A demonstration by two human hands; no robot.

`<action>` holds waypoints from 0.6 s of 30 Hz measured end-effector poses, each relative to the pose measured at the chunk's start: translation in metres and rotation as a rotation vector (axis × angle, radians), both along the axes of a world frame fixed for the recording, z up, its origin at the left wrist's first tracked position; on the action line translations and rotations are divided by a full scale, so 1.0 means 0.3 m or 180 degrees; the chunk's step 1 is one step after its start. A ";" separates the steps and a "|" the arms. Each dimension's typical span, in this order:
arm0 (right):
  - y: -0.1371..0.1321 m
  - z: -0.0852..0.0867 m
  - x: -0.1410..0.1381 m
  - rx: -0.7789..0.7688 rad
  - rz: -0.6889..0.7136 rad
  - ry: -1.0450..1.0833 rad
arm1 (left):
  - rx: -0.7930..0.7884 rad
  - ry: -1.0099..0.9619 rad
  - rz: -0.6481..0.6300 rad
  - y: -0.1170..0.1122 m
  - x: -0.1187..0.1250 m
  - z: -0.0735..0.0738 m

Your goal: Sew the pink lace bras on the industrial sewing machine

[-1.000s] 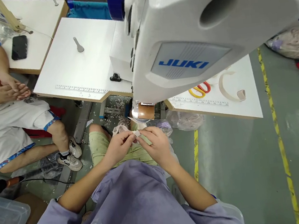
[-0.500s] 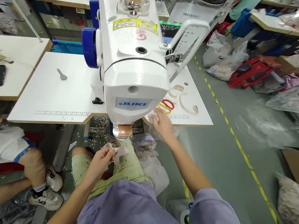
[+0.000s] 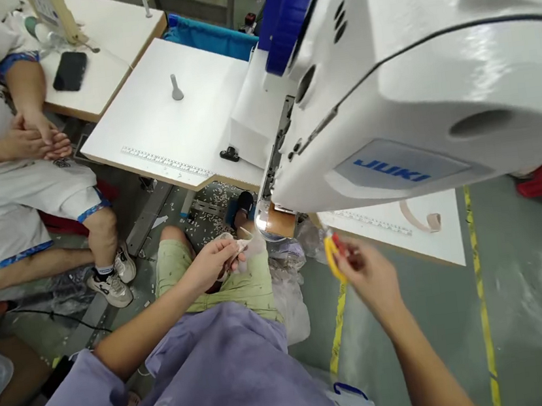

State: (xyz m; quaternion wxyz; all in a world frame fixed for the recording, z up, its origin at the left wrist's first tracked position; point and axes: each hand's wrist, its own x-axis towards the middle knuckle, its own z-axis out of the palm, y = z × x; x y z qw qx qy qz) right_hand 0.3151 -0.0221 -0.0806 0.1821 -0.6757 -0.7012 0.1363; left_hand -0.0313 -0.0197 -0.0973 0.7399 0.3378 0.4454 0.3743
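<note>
My left hand [image 3: 216,262] pinches a small piece of thin whitish fabric [image 3: 251,248] above my lap, left of the sewing machine's head. My right hand [image 3: 371,273] is closed around scissors with yellow and red handles [image 3: 332,258], held in the air by the table's front edge. Motion blurs the scissors, and the fingers hide part of them. Between and beyond my hands the white JUKI sewing machine [image 3: 389,122] juts toward me, its rounded metal and brown end [image 3: 276,222] low over my knees.
The white table [image 3: 151,112] carries a grey spoon-shaped piece [image 3: 176,88], a printed ruler, and a beige strip [image 3: 421,219] at right. A seated person's clasped hands [image 3: 43,139] are at left, near a black phone [image 3: 70,71]. Plastic bags [image 3: 289,293] hang below the machine.
My right hand has picked up the scissors from the table and brought them back toward me. My left hand still holds the fabric. The view has swung left and closer to the machine.
</note>
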 end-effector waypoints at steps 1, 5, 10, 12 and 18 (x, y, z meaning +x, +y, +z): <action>-0.075 0.005 -0.048 -0.0013 0.0283 0.0124 | -0.0041 -0.0034 0.0006 0.003 0.001 0.004; -0.233 0.018 -0.233 -0.0009 0.1106 0.0305 | 0.0032 0.0088 -0.0033 0.012 0.005 0.023; -0.193 -0.001 -0.325 0.0186 0.1128 0.0289 | 0.0261 0.0444 -0.0241 0.004 0.002 0.050; -0.170 -0.011 -0.333 0.0167 0.1192 0.0305 | 0.0280 0.0534 -0.0280 0.001 -0.003 0.047; -0.165 -0.028 -0.327 0.0093 0.1474 0.0586 | 0.0415 0.0514 -0.0294 -0.002 -0.024 0.005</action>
